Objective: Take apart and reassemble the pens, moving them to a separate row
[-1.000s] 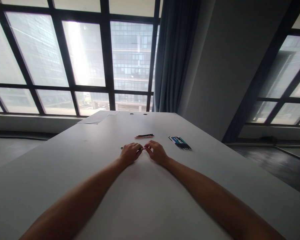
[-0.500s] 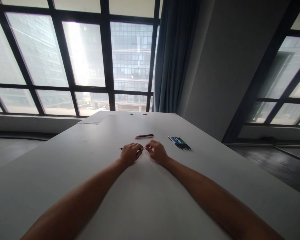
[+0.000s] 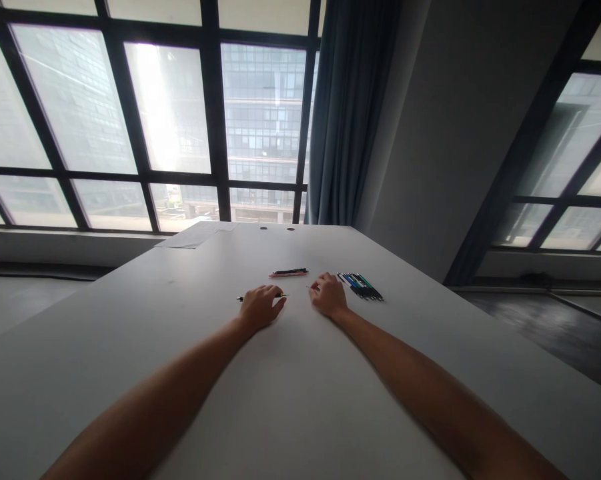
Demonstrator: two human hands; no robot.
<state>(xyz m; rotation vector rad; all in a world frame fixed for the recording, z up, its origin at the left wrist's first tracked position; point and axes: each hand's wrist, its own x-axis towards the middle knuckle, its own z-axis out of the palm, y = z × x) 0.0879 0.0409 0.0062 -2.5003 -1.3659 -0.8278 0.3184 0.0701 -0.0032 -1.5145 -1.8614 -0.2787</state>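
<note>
My left hand rests low over the white table, closed around a dark pen. One end of the pen sticks out left of the hand. Its other end, thin and partly yellowish, shows past the fingertips. My right hand is a short way to the right, fingers curled and pinched together. A tiny thin tip shows at those fingers, too small to name. Just beyond the right hand lies a row of several pens, dark with blue, green and white parts.
Behind the hands, a small group of black and pinkish pens lies on the white table. Sheets of paper are at the far left edge. Two dark round spots sit at the table's far end, before a curtain and windows.
My right hand has moved away from the pen's end, to the right, toward the row of pens. My left hand stays nearly in place, still holding the pen.
</note>
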